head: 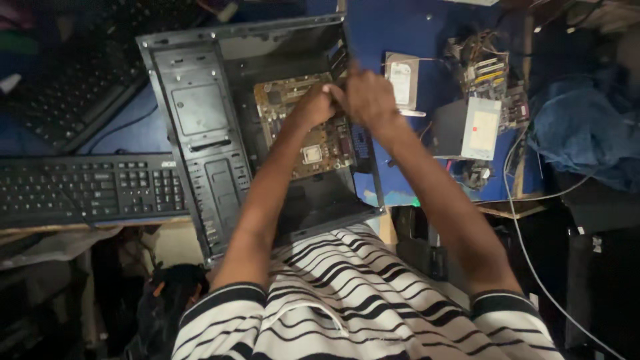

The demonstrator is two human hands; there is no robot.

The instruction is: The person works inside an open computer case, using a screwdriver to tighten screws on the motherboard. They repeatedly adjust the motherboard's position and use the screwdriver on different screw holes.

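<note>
- Black steel computer case (200,127), its side panel off, is lying open on the blue-topped bench (400,33), with its near end overhanging the person's striped shirt (347,307).
- Inside the case, a brown motherboard (320,143) with a square silver processor socket (311,154) is sitting flat against the case's floor.
- Both hands are meeting over the far right corner of the motherboard, close against the case's right wall.
- Left hand (315,105) is curling into a loose fist, knuckles up, its fingers pressing together at that corner; what they are pinching is hidden.
- Right hand (367,97) is touching the left one, fingers folding down toward the same spot; I cannot tell whether it is gripping anything.
- Black keyboard (87,190) is resting on the bench just left of the case.
- Silver hard drive (401,81), a grey power supply box (467,128) and a second bare circuit board (490,73) are lying to the right of the case.
- Crumpled blue cloth (587,133) is sitting at the far right.
</note>
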